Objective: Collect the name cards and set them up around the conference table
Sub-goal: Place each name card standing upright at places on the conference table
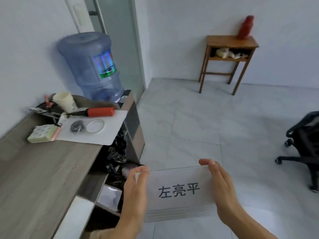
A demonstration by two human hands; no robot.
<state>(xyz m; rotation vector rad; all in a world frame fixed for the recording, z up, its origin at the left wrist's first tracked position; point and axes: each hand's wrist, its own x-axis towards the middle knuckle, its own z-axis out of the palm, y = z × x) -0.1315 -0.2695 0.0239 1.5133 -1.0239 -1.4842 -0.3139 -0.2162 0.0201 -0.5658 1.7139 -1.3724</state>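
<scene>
A stack of white name cards (pixel 179 192) is held flat in front of me at the bottom middle, above the tiled floor. The top card shows three black printed characters. Edges of several more cards show fanned under its near side. My left hand (pixel 135 192) grips the stack's left end, thumb and fingers pressed on it. My right hand (pixel 221 190) clasps the right end, fingers reaching over the far corner. The conference table is not in view.
A grey wooden cabinet (pixel 34 169) runs along the left with a white board, tape roll, red-handled tool, cup and tissue pack on it. A blue water bottle (pixel 91 66) stands behind. A small wooden side table (pixel 229 42) stands far right; an office chair (pixel 305 140) at the right edge.
</scene>
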